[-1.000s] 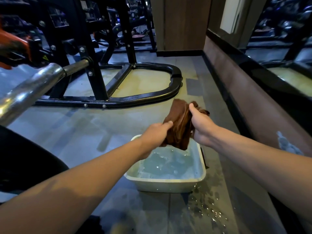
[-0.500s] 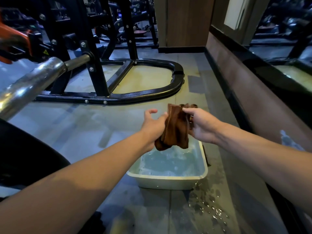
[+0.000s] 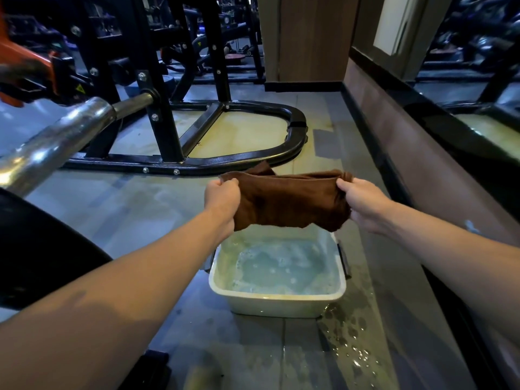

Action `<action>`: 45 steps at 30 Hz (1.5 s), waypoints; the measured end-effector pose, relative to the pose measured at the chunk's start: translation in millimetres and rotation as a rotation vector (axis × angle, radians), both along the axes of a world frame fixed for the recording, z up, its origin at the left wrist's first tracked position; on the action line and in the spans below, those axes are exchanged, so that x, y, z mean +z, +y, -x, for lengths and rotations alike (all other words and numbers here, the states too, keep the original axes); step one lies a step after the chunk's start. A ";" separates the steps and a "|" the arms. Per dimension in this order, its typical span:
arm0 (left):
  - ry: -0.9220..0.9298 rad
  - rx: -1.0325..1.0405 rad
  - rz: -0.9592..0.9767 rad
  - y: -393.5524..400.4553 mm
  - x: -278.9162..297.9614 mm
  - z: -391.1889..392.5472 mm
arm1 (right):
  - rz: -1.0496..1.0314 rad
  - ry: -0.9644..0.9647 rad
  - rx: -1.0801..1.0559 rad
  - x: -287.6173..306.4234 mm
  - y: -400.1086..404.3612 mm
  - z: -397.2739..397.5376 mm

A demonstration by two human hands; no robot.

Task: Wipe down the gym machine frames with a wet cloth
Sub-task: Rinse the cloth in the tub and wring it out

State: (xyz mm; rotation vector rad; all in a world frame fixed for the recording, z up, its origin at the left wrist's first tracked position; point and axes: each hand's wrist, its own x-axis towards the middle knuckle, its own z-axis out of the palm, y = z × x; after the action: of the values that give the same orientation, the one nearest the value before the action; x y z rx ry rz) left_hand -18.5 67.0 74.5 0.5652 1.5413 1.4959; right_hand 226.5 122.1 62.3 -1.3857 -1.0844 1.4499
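A brown cloth [image 3: 289, 199] is stretched flat between my two hands, above a white tub [image 3: 278, 301] of soapy water on the floor. My left hand [image 3: 222, 195] grips the cloth's left edge and my right hand [image 3: 358, 198] grips its right edge. The black gym machine frame [image 3: 233, 161] stands on the floor beyond the cloth, with a curved base rail and bolted uprights. A chrome bar [image 3: 59, 139] juts toward me from the machine at the left.
Water is splashed on the floor tiles [image 3: 349, 333] to the right of the tub. A low wall with a dark ledge [image 3: 394, 108] and mirror runs along the right. A black rounded pad [image 3: 42, 249] sits close at my left. More machines stand at the back.
The cloth was bunched and twisted between my hands; now my hands have pulled apart and spread it out wide above the tub.
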 end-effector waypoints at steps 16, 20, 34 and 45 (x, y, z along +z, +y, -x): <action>0.090 -0.040 0.049 -2.5 0.7 7.3 | -0.173 -0.353 0.013 10.1 -5.2 -9.1; 0.207 -0.162 0.089 -3.2 -2.3 4.4 | -0.005 0.008 0.096 26.3 -2.0 0.0; 0.216 -0.097 0.046 -6.6 -2.7 11.8 | -0.268 -0.443 0.012 16.2 1.8 -8.9; 1.062 -0.388 0.236 -9.7 -17.6 20.3 | -0.408 -0.973 0.223 11.6 3.3 -23.8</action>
State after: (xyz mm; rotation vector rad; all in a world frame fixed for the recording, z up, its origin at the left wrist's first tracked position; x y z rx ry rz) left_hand -38.7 57.2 56.8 1.5640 2.1552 0.6733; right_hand 250.3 125.4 73.9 -1.7140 -2.0512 0.5587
